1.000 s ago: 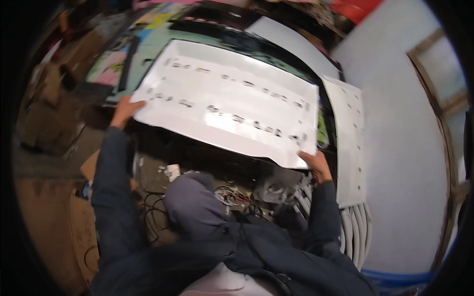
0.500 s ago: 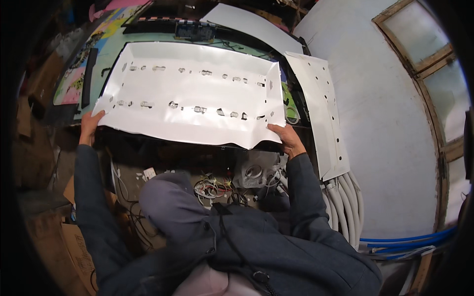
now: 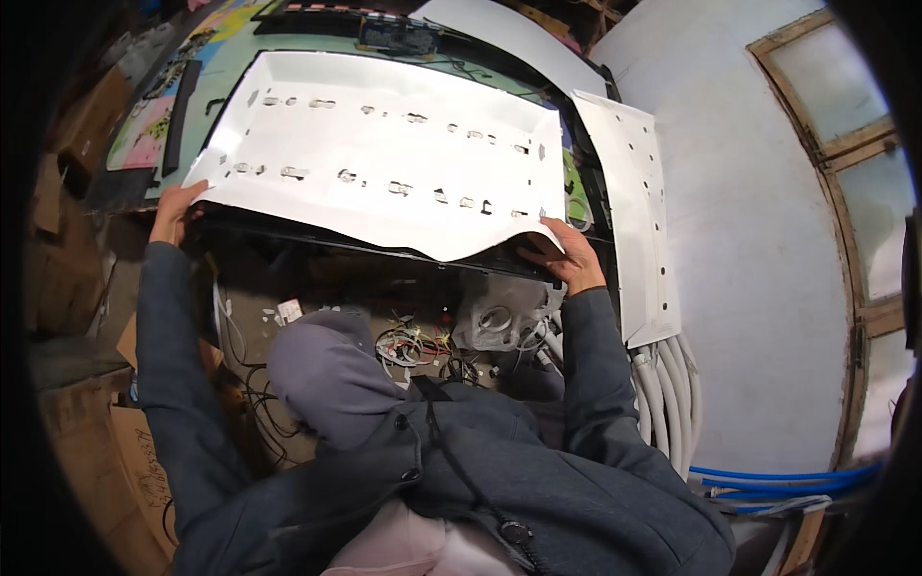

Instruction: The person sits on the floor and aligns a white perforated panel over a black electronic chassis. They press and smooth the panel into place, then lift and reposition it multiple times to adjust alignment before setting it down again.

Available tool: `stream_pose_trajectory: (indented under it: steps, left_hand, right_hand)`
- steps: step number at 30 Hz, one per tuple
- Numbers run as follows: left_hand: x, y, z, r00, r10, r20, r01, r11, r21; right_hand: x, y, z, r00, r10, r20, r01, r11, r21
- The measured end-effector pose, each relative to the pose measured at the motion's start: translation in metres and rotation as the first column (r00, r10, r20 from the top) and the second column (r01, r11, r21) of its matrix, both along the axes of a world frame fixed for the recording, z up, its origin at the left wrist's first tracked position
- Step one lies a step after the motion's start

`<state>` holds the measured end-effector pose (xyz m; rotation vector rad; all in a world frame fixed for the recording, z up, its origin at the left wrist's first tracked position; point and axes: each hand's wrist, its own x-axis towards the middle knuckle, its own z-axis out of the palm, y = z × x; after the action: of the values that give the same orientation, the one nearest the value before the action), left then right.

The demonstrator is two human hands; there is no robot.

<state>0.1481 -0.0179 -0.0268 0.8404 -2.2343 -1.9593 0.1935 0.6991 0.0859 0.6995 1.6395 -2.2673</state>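
A wide white reflector sheet (image 3: 365, 144) with raised side walls and two rows of small cutouts spreads over a dark shallow frame (image 3: 384, 252) at the table's near edge. My left hand (image 3: 177, 211) is closed at the near left corner, thumb on top and fingers mostly hidden below. At the near right corner my right hand (image 3: 574, 257) grips the sheet and the frame edge, its thumb on the white surface and its fingers underneath. Between my hands the sheet's near edge bows in a wave, lifting off the frame toward the right.
Behind lies a green-topped table (image 3: 216, 91) with a blue circuit board (image 3: 399, 38) and dark strips. A perforated white panel (image 3: 634, 211) leans by the right wall, above grey tubes (image 3: 667, 394). Tangled wires (image 3: 413, 348) and a clear plastic bag (image 3: 492, 312) lie below the table edge.
The sheet and frame have shifted farther up the picture with both hands. Its near edge now bows higher on the right, and more of the dark frame shows beneath.
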Motion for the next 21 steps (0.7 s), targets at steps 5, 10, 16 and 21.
stream_pose_trajectory:
  steps: [5,10,16,21]
  left_hand:
    - [0.002,0.006,0.001,0.998,0.058,-0.015,-0.057,0.998,0.026]
    - [0.004,-0.005,0.005,1.0,-0.015,0.006,0.015,0.995,0.098]
    - [0.0,-0.001,-0.001,0.999,-0.012,-0.038,0.018,0.99,0.138]
    - [-0.006,-0.008,-0.013,0.996,-0.007,-0.089,0.022,0.986,0.163]
  right_hand:
    - [-0.004,-0.004,0.001,0.998,-0.062,-0.024,0.058,0.991,-0.122]
    - [-0.017,-0.02,0.003,0.984,-0.178,0.025,0.178,0.946,-0.269]
    - [-0.03,-0.016,-0.003,0.948,-0.295,0.121,0.318,0.85,-0.42]
    - [-0.036,-0.033,0.007,0.91,-0.401,0.101,0.403,0.802,-0.441]
